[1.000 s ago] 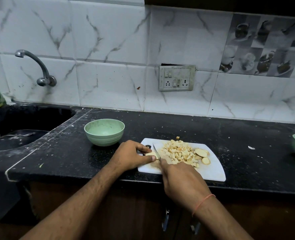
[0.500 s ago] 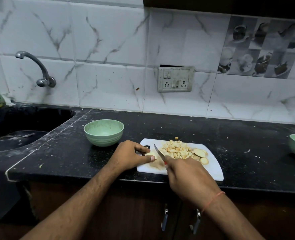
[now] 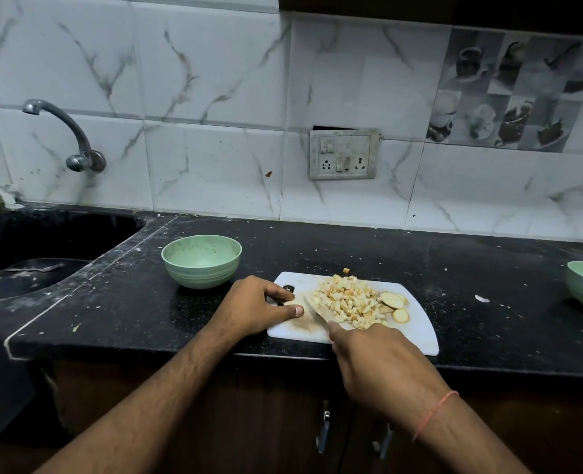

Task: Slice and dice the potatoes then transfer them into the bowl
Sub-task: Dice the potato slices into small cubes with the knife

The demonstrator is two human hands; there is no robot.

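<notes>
White marble-veined tiles back a black speckled desk [image 3: 454,268], and a white cutting board [image 3: 416,333] lies at its front edge. Diced potatoes [image 3: 346,301] are heaped on the board's middle, with a few round potato slices [image 3: 394,306] just right of the heap. At the board's left end the left hand [image 3: 256,307] curls over a small potato piece [image 3: 292,304], pinching it. Against the board's front edge the right hand [image 3: 375,364] grips a knife [image 3: 315,311], its blade angled between that piece and the heap. Left of the board stands a green bowl [image 3: 201,261].
</notes>
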